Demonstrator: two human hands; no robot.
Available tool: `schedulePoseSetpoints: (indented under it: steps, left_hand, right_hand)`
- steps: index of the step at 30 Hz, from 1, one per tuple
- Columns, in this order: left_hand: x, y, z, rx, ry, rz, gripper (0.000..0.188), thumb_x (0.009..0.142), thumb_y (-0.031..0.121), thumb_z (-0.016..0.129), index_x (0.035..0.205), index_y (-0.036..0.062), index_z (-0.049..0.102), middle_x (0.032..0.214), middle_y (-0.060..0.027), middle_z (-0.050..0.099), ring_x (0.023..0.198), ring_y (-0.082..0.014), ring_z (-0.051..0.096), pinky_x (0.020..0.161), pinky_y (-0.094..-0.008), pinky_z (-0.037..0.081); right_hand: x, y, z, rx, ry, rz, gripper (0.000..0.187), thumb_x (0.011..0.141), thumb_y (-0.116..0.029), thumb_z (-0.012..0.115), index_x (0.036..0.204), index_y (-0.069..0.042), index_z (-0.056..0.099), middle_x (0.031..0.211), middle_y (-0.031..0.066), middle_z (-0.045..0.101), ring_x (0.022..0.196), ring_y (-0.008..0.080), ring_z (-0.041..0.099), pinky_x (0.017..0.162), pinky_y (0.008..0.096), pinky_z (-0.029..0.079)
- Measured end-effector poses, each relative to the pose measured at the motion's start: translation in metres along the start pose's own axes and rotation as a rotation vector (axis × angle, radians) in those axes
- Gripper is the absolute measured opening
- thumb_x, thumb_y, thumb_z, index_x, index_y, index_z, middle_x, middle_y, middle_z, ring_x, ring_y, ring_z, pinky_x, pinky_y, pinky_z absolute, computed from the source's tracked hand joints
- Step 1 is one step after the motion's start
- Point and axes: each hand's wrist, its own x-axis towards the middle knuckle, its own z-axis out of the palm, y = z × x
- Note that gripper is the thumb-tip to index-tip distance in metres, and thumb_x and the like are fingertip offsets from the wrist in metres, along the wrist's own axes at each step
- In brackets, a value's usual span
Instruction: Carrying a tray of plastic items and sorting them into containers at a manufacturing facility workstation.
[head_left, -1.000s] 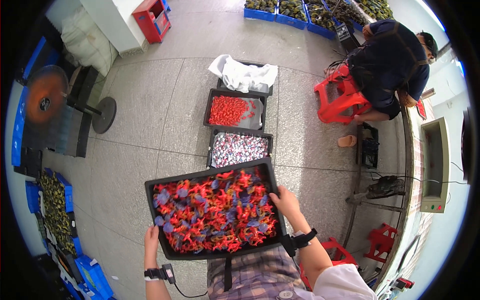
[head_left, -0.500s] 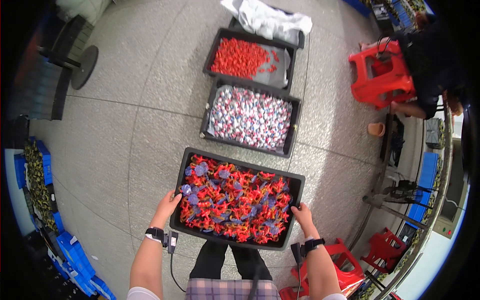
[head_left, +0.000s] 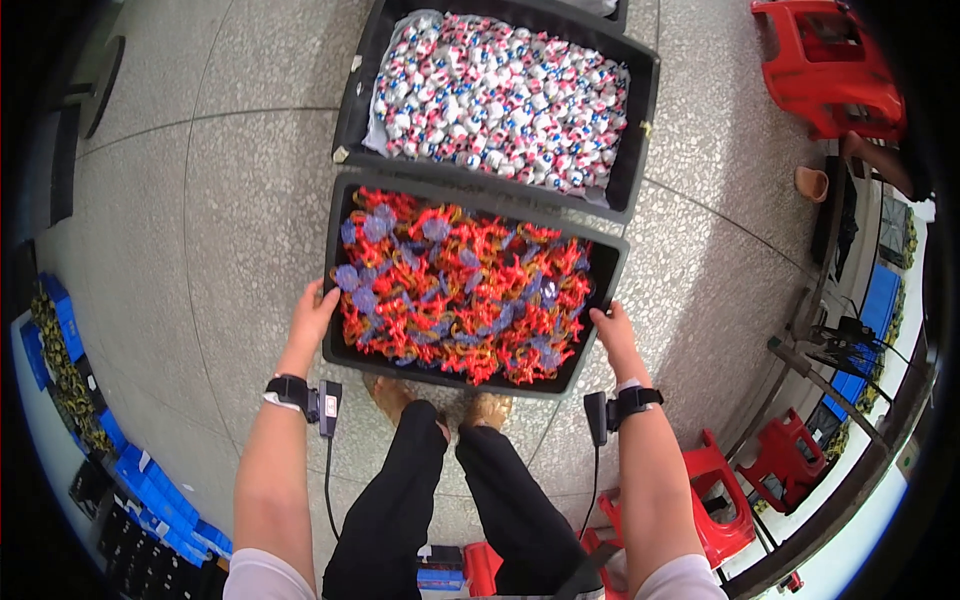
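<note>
My left hand [head_left: 312, 322] grips the left side of a black plastic tray [head_left: 604, 262], thumb on top of the rim and fingers hidden below it. On the opposite side my right hand [head_left: 617, 336] holds the right rim in the same way. Small red, brown and purplish-blue plastic pieces [head_left: 465, 290] fill the tray in a tangled heap. Its far edge lies close to the near edge of a second black tray [head_left: 641, 115]; whether they touch I cannot tell. That one is full of small silvery-white pieces [head_left: 500, 95] with red and blue spots.
The speckled floor [head_left: 255, 200] surrounds the trays. Red plastic stools [head_left: 835, 65] stand at far right, others [head_left: 720, 500] near right. A metal-framed bench with blue bins [head_left: 880, 310] runs along the right. Blue bins [head_left: 155, 495] line the left. Cabled devices are strapped to both wrists.
Both hands have carried the tray forward, and the gap to the silvery pieces' tray has narrowed. My view has shifted, leaving the red pieces' tray out of sight and bringing my feet in.
</note>
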Motion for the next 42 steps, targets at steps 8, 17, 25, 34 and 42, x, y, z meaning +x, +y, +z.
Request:
schedulePoseSetpoints:
  steps: [8, 17, 25, 34, 42]
  left_hand:
    - [-0.083, 0.002, -0.008, -0.063, 0.097, 0.116, 0.059, 0.082, 0.027, 0.057, 0.13, 0.0014, 0.033, 0.129, -0.0233, 0.038, 0.123, -0.0287, 0.035, 0.099, -0.0353, 0.029]
    - [-0.433, -0.072, -0.113, -0.332, 0.011, -0.31, 0.034, 0.079, 0.012, 0.057, 0.111, 0.0034, 0.052, 0.08, -0.0077, 0.064, 0.073, -0.0147, 0.061, 0.069, -0.0272, 0.046]
    - [-0.737, -0.079, -0.207, -0.891, 0.888, -0.267, 0.028, 0.082, 0.018, 0.056, 0.109, 0.0091, 0.056, 0.067, -0.0014, 0.057, 0.059, -0.0092, 0.055, 0.052, -0.025, 0.044]
    - [-0.863, -0.003, -0.17, -0.523, 1.157, -0.323, 0.028, 0.088, 0.028, 0.04, 0.105, 0.0135, 0.057, 0.089, -0.0103, 0.062, 0.079, -0.029, 0.059, 0.071, -0.0385, 0.047]
    - [-1.004, -0.065, -0.212, -0.823, 1.333, -0.432, 0.02, 0.083, 0.019, 0.049, 0.101, 0.0156, 0.057, 0.085, -0.0105, 0.063, 0.076, -0.0307, 0.06, 0.067, -0.0392, 0.047]
  right_hand:
    - [-0.093, -0.044, -0.036, -0.178, 0.137, -0.357, 0.053, 0.076, -0.026, 0.059, 0.12, -0.001, 0.042, 0.105, 0.0209, 0.056, 0.093, 0.0327, 0.056, 0.082, 0.0385, 0.044]
    - [-0.316, -0.088, -0.111, -0.482, -0.531, -0.358, 0.031, 0.08, -0.017, 0.056, 0.107, -0.003, 0.055, 0.084, 0.0107, 0.064, 0.077, 0.0216, 0.062, 0.067, 0.0289, 0.047]
    - [-0.323, -0.269, -0.187, -0.708, -0.524, -0.888, 0.024, 0.08, -0.011, 0.05, 0.1, 0.001, 0.056, 0.078, 0.0079, 0.057, 0.066, 0.0158, 0.055, 0.058, 0.0281, 0.047]
    - [-0.738, -0.461, 0.033, -0.951, -0.852, -1.497, 0.024, 0.081, -0.011, 0.054, 0.103, -0.001, 0.057, 0.094, 0.0132, 0.058, 0.087, 0.0239, 0.055, 0.075, 0.0309, 0.044]
    - [-1.154, -0.317, 0.121, -0.677, -1.597, -1.758, 0.021, 0.083, -0.014, 0.051, 0.095, 0.003, 0.058, 0.071, 0.0065, 0.055, 0.058, 0.0154, 0.052, 0.055, 0.0282, 0.045]
